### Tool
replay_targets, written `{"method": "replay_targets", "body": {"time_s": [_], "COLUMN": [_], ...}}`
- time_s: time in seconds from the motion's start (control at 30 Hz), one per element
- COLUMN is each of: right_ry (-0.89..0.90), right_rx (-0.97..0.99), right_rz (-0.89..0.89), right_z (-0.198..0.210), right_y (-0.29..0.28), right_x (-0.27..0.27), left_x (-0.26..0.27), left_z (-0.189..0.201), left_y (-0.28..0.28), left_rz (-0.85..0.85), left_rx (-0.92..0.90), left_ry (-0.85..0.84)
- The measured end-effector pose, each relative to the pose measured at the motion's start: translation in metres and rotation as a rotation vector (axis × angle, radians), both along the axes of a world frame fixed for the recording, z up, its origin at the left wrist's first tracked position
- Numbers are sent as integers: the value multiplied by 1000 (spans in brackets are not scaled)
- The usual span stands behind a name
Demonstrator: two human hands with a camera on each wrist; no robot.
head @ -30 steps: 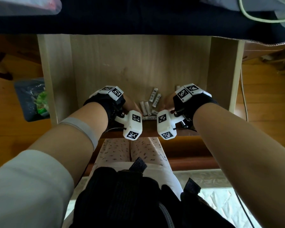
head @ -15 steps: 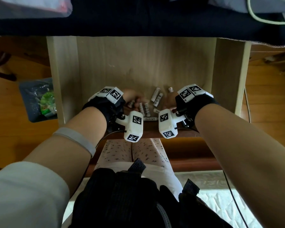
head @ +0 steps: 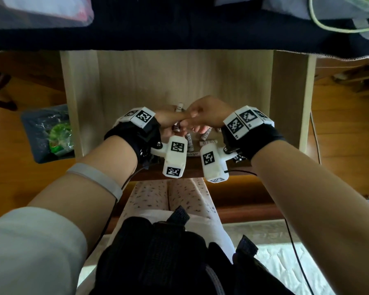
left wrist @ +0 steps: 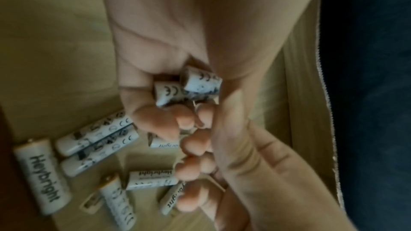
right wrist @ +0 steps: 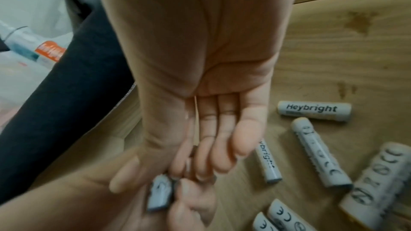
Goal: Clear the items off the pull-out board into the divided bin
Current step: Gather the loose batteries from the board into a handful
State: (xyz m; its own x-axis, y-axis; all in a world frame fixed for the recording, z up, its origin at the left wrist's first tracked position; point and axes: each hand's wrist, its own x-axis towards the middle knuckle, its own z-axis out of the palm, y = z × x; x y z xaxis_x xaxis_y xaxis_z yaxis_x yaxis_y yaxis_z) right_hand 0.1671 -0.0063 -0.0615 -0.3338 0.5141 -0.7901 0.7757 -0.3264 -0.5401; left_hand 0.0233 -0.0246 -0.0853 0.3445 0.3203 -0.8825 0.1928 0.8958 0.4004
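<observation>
Several white Heybright batteries (head: 207, 142) lie loose on the pale wooden pull-out board (head: 179, 81), near its front edge. My left hand (head: 170, 118) is raised just above them, with its fingers curled round a small bundle of batteries (left wrist: 189, 87). My right hand (head: 202, 116) meets it from the right. Its thumb and curled fingers (right wrist: 211, 155) pinch a battery (right wrist: 160, 192) at the left hand's grip. More loose batteries (right wrist: 313, 110) lie beside the right hand, and others (left wrist: 40, 173) below the left. A grey-blue bin (head: 47, 133) stands on the floor to the left, and its dividers are hidden.
A dark cloth edge (head: 179, 28) overhangs the back of the board. Upright wooden side panels (head: 285, 92) close in both sides. My knees (head: 179, 194) are under the front edge. A plastic bag holding a tube (right wrist: 44, 52) lies on the cloth.
Both hands have risen off the board and come together over the batteries. The left hand has gathered batteries, and the right hand now reaches into its grip.
</observation>
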Motion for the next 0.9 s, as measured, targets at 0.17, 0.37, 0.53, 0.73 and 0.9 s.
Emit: {"method": "replay_targets", "body": {"time_s": [0.17,0.37,0.53,0.73,0.9], "right_ry": [-204,-304,-359,-310,-283], "right_rx": [161,197,210,330,331], "right_rz": [90,439,630,801,824], "right_z": [-21,-25,-30,-46,-49], "right_y": [-1,9,17,25,25], "right_x": [21,20,14,18,15], "left_x": [-4,-12,-15,-17,-16], "left_z": [-8,-16,-21,-24,-25], "left_y": [-6,-6,-8,-5,-7], "left_rz": [139,243,385,464,609], "left_rx": [-5,-62,-118,-180,-198], "left_ry": [108,78,11,8,-26]}}
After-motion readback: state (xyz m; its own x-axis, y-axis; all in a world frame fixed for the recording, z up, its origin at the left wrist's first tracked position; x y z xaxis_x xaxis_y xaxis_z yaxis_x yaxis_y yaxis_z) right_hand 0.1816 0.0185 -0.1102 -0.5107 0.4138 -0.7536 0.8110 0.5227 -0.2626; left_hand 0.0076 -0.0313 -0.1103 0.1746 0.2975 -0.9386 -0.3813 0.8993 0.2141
